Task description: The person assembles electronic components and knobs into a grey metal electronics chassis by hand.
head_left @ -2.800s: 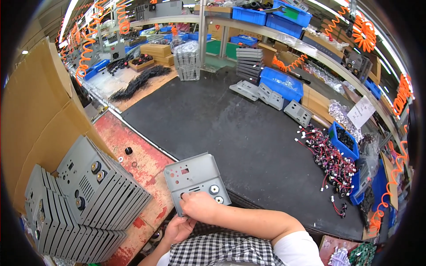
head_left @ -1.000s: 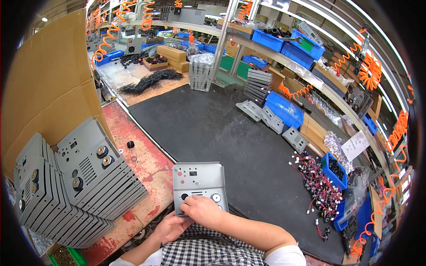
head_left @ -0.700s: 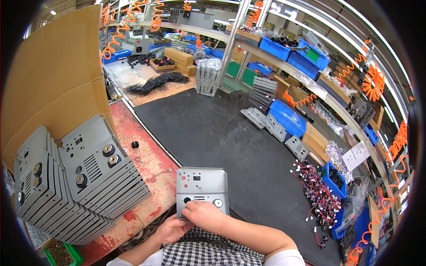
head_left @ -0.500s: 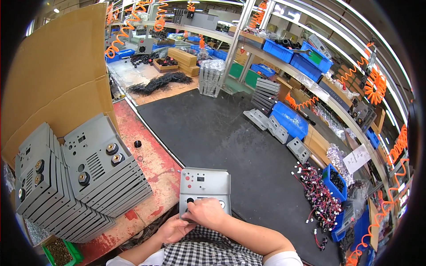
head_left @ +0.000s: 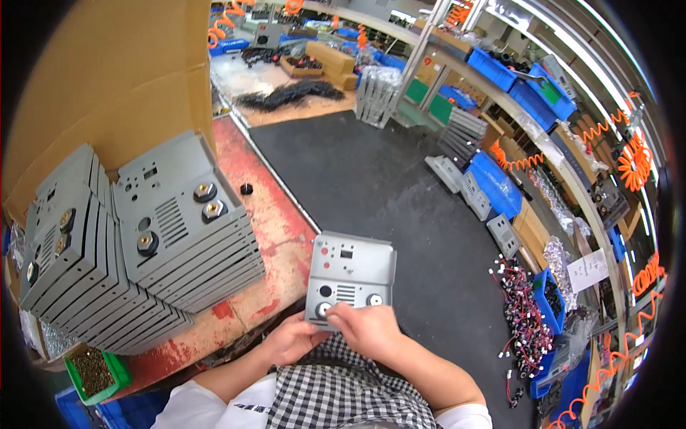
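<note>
A grey sheet-metal panel [head_left: 368, 264] with holes and slots rests at the black mat's near left corner, its near end close to my body. My left hand [head_left: 294, 341] is closed on the panel's lower left edge, its fingers partly hidden under it. My right hand [head_left: 368, 330] lies over the lower part, thumb and fingertips pinched at a round fitting [head_left: 323, 309] with a pale face. A second round fitting [head_left: 374, 300] sits to its right, just above my knuckles. Two stacks of similar grey panels [head_left: 171, 187] stand on the left, their top ones bearing black round fittings with brass centres.
A small black round part [head_left: 246, 189] lies on the red-worn board [head_left: 282, 250]. A green bin of small metal parts [head_left: 95, 372] is at lower left, and tall cardboard [head_left: 143, 71] stands behind the stacks. Bundled wires [head_left: 525, 311] and blue bins [head_left: 549, 300] line the right side.
My view has shifted, so the scene sits differently in the picture. My right hand has moved down the panel, baring the slots and the left round fitting. My left hand stays at the edge.
</note>
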Action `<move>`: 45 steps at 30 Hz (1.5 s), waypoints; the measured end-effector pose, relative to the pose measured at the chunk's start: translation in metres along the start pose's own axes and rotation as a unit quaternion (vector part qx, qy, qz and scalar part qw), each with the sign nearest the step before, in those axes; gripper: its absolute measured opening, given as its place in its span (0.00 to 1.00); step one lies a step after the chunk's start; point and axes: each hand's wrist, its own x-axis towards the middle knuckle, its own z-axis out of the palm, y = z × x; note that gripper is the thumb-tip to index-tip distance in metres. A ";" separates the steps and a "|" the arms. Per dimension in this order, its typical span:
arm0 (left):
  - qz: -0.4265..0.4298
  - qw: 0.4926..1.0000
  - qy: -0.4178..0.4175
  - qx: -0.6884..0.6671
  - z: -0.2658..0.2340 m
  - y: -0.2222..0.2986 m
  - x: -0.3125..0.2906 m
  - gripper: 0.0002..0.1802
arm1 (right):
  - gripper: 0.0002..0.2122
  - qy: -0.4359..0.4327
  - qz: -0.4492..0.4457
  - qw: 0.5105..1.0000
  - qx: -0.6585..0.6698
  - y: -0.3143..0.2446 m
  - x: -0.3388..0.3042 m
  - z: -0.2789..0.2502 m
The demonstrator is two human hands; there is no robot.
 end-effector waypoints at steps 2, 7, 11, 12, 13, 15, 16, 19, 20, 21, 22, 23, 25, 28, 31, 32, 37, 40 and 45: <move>0.003 1.000 0.006 -0.012 0.003 0.001 0.001 0.23 | 0.07 0.044 -0.001 0.999 0.016 -0.003 0.003 -0.004; 0.007 1.000 0.005 -0.013 0.010 0.008 0.004 0.23 | 0.07 0.056 -0.024 0.996 0.067 0.005 0.003 0.005; 0.039 0.998 -0.009 -0.043 0.015 0.019 -0.001 0.25 | 0.10 0.088 -0.020 0.996 0.009 0.003 -0.005 -0.011; 0.053 0.998 -0.014 -0.035 0.022 0.025 -0.002 0.25 | 0.08 0.124 -0.048 0.991 -0.020 0.009 -0.008 -0.009; 0.063 0.997 -0.018 -0.029 0.029 0.031 -0.004 0.25 | 0.07 0.158 -0.074 0.984 -0.049 0.016 -0.011 -0.007; 0.101 0.995 -0.006 0.014 0.046 0.043 -0.006 0.33 | 0.06 0.198 -0.111 0.966 -0.120 0.027 -0.010 -0.009; 0.141 0.989 -0.021 0.040 0.055 0.048 -0.010 0.34 | 0.05 0.244 -0.153 0.948 -0.139 0.026 -0.003 -0.016; 0.261 0.959 -0.090 0.071 0.089 0.068 -0.024 0.39 | 0.07 0.324 -0.215 0.904 -0.179 0.010 0.020 -0.056; 0.334 0.928 -0.146 0.073 0.095 0.073 -0.026 0.42 | 0.08 0.341 -0.229 0.894 -0.178 0.002 0.030 -0.069; 0.338 0.927 -0.142 0.079 0.089 0.076 -0.026 0.42 | 0.09 0.358 -0.246 0.884 -0.173 -0.007 0.042 -0.081; 0.320 0.921 -0.166 0.149 0.079 0.078 -0.020 0.40 | 0.09 0.368 -0.261 0.875 -0.176 -0.016 0.054 -0.090; 0.301 0.910 -0.180 0.222 0.066 0.081 -0.018 0.38 | 0.10 0.366 -0.277 0.873 -0.166 -0.030 0.069 -0.095; 0.304 0.908 -0.139 0.253 0.045 0.070 -0.008 0.27 | 0.10 0.371 -0.315 0.863 -0.132 -0.054 0.098 -0.103; 0.229 0.911 0.028 0.343 -0.006 0.048 0.010 0.17 | 0.08 0.356 -0.347 0.862 -0.100 -0.086 0.136 -0.095; 0.275 0.905 0.067 0.317 -0.014 0.047 0.013 0.13 | 0.08 0.294 -0.362 0.879 -0.103 -0.108 0.155 -0.082; 0.276 0.903 0.081 0.320 -0.012 0.047 0.010 0.13 | 0.08 0.297 -0.356 0.880 -0.101 -0.108 0.160 -0.078; 0.268 0.870 0.124 0.394 0.005 0.054 0.006 0.14 | 0.08 0.293 -0.373 0.880 -0.004 -0.098 0.172 -0.066; 0.315 0.763 0.150 0.544 0.029 0.065 0.009 0.13 | 0.13 0.293 -0.357 0.887 0.002 -0.083 0.171 -0.058; 0.246 0.882 0.116 0.384 -0.016 0.047 0.008 0.11 | 0.18 0.358 -0.245 0.900 0.028 0.001 0.178 -0.045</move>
